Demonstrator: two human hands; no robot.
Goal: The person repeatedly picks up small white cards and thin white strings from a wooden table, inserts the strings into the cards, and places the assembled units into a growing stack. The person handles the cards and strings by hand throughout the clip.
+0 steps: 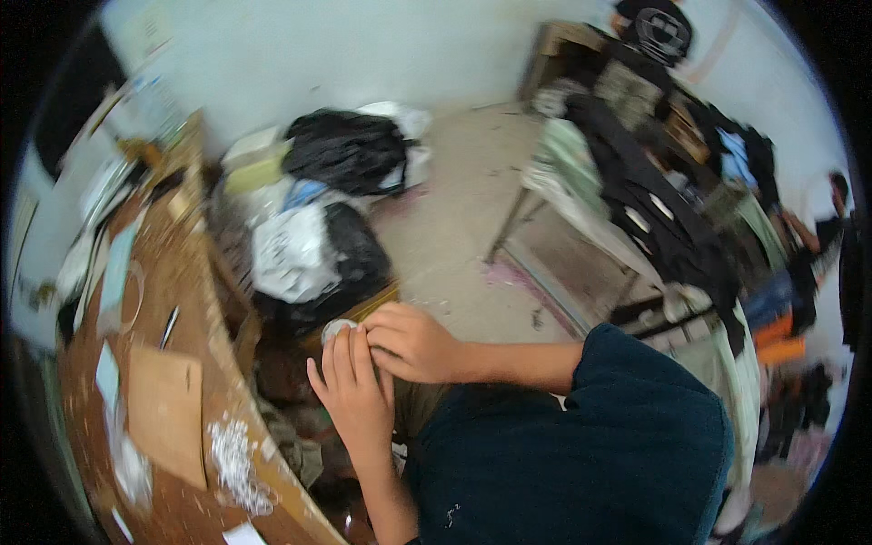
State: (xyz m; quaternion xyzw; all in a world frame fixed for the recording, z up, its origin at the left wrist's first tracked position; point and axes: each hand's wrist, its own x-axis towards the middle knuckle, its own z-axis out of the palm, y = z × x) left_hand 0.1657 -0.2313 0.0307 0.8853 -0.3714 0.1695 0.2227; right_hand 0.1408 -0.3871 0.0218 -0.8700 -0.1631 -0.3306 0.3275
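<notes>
White and rounded, a small piece (pixel 339 330) is showing at the fingertips of the left hand (pixel 351 374), whose fingers are lying nearly straight; the right hand (pixel 413 342), fingers bent, is touching them (whether either is gripping, I cannot tell). Leftward, white bits (pixel 238 463) are lying on a table (pixel 186 313); ahead, a white bag (pixel 291 250) is sitting.

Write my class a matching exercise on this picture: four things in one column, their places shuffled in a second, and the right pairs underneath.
Things
1. Small pale thing
2. Brown flat sheet
3. Pen
4. Black bundle

Places
A. On the table, just beyond the brown flat sheet
B. On the heap of bags near the wall
C. Partly covered by the left hand
D. On the table, directly beside the white pile

Right pairs: 1-C; 2-D; 3-A; 4-B
</notes>
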